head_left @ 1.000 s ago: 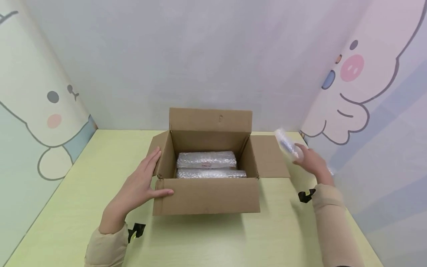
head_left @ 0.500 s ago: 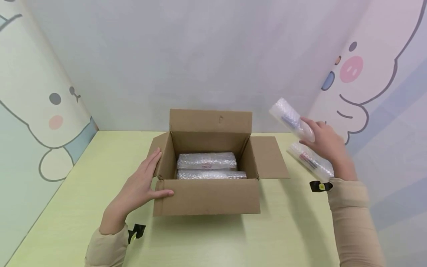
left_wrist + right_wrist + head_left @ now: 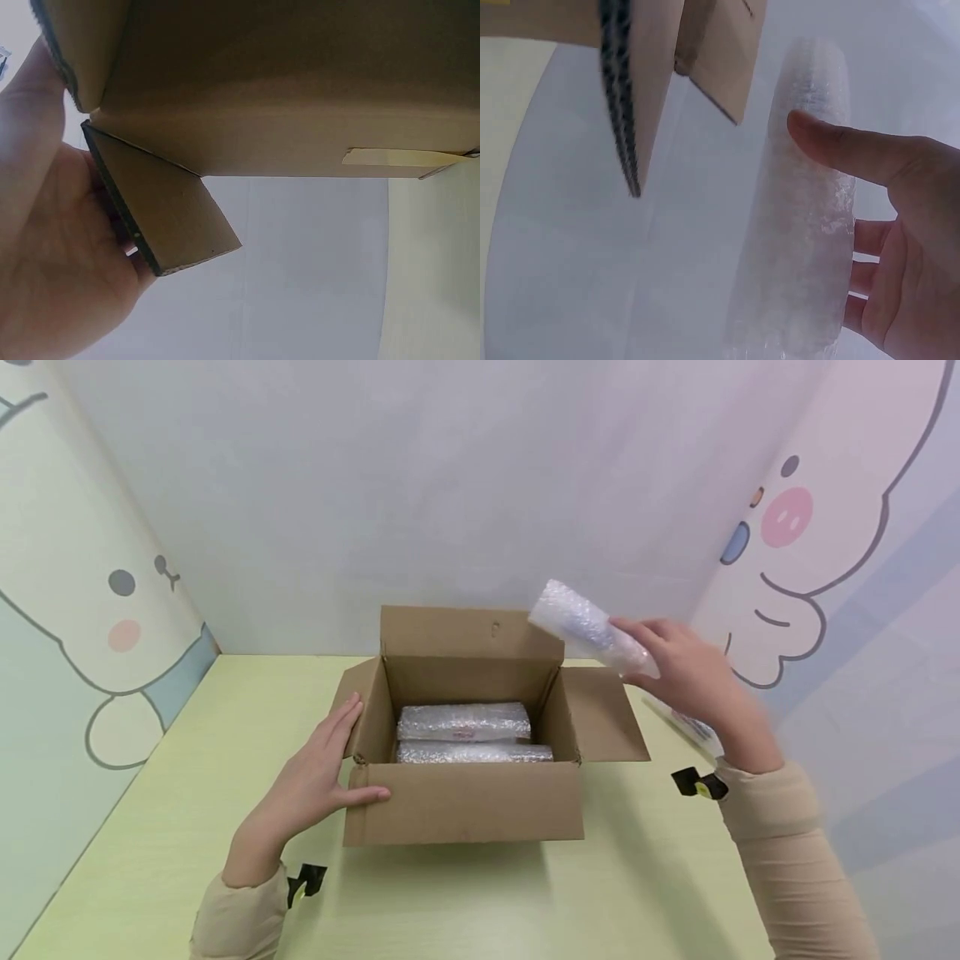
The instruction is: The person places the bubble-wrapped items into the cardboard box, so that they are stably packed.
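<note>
The left hand (image 3: 309, 778), thumb and fingers spread, rested at the near-left corner of one cardboard box (image 3: 472, 680), in which two bubble-wrapped rolls (image 3: 465, 722) lay to the right of that hand, with open room at their right ends. The right hand (image 3: 686, 678) gripped one raised roll (image 3: 587, 625), the edges of the right flap (image 3: 606, 716) and back flap (image 3: 468, 631) left of this grip and apart from it; one further roll (image 3: 697, 731) lay partly hidden beneath the wrist.
</note>
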A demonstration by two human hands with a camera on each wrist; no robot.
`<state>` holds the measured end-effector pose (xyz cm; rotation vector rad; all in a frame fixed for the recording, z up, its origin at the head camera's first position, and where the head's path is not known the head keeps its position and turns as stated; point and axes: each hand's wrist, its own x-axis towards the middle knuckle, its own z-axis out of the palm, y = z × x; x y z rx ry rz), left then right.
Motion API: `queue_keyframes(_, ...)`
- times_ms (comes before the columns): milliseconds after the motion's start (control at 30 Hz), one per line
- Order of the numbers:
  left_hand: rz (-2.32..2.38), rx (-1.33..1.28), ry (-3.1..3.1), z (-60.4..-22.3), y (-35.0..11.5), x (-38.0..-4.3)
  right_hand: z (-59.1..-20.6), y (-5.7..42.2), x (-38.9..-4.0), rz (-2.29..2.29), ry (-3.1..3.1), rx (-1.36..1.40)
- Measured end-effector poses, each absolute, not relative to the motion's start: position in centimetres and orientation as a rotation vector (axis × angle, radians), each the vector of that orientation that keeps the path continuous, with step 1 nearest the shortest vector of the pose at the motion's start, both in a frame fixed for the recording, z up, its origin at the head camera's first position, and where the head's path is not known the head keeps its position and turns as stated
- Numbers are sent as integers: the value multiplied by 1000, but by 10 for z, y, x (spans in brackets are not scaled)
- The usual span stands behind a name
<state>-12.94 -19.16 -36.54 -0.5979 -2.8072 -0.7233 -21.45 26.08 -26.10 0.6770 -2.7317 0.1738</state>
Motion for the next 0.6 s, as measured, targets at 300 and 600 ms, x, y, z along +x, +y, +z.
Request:
queue_keyframes(300,-727,-597,-2806,-366,-191,-130,-264,223,-213,147,-2643,995)
queue_keyframes(600,-722,-603,-2799,-366,-190,-130,-274,186,-214,120,-2546,1204)
